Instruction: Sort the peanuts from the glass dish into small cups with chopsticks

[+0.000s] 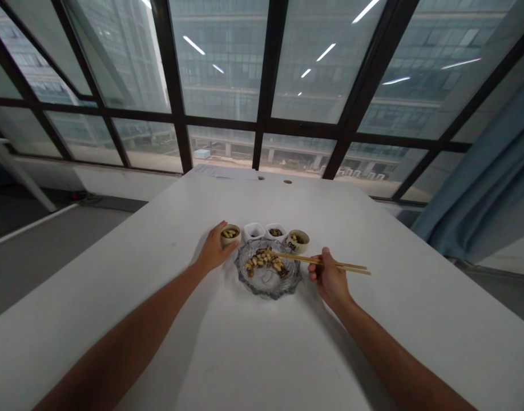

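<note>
My left hand (216,249) is closed around the side of a small beige cup (230,242) with pale nuts inside. In my right hand (330,278) is a pair of wooden chopsticks (305,258), their tips over the far side of a clear glass dish (268,292). Pale nuts (258,261) and darker bits lie in that dish; whether the tips grip one I cannot tell. Behind the dish stand two white cups (254,229), one with dark pieces (275,232). A second beige cup (298,248) with dark lettering holds some pieces, at the right end of the row.
The white table (262,200) reaches toward large windows (221,63). Papers (225,172) lie at its far edge, near a round hole (287,181). A blue curtain (480,182) hangs on the right, and another white table (17,165) stands at the left.
</note>
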A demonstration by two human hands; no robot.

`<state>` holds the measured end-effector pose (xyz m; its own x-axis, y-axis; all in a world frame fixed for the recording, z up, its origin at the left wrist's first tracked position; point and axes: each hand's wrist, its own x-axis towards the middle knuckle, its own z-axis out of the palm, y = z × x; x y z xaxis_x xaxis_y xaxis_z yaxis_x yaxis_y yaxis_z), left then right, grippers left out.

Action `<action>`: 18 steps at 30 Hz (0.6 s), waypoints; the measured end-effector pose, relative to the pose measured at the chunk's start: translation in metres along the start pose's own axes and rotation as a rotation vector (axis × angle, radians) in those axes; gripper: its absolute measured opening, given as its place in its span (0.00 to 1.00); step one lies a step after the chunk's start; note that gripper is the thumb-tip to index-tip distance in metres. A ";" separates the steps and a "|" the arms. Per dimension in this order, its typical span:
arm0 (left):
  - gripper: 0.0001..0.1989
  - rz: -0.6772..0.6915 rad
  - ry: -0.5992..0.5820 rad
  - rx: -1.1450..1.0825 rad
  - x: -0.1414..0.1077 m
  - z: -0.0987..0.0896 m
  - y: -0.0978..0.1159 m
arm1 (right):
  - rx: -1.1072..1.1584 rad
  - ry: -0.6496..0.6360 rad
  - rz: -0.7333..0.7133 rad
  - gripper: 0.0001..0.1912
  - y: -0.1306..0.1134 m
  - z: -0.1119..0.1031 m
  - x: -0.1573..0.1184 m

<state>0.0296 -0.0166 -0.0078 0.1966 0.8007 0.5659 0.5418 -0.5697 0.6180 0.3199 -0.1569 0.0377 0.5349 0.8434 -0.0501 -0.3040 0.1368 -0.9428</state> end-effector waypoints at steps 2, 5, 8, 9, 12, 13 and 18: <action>0.34 -0.005 -0.009 -0.005 0.000 0.001 -0.002 | 0.047 0.021 0.066 0.28 0.001 0.002 -0.001; 0.35 -0.008 -0.019 -0.014 0.000 0.002 -0.005 | 0.095 0.016 0.108 0.26 -0.001 0.007 -0.007; 0.35 -0.016 -0.023 -0.027 0.000 0.003 -0.006 | 0.118 -0.023 0.085 0.26 -0.004 0.011 -0.013; 0.35 -0.020 -0.026 -0.035 0.000 0.003 -0.006 | 0.124 -0.036 0.076 0.26 -0.004 0.012 -0.015; 0.35 -0.026 -0.041 -0.058 0.000 0.002 -0.007 | 0.133 -0.064 0.064 0.26 -0.005 0.016 -0.020; 0.35 -0.025 -0.041 -0.062 0.000 0.002 -0.008 | 0.134 -0.070 0.064 0.27 -0.005 0.017 -0.022; 0.35 -0.007 -0.040 -0.076 0.000 0.003 -0.009 | 0.140 -0.083 0.075 0.29 -0.007 0.018 -0.024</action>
<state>0.0271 -0.0109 -0.0146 0.2265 0.8105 0.5401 0.4801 -0.5754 0.6622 0.2946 -0.1689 0.0514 0.4411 0.8934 -0.0853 -0.4506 0.1383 -0.8819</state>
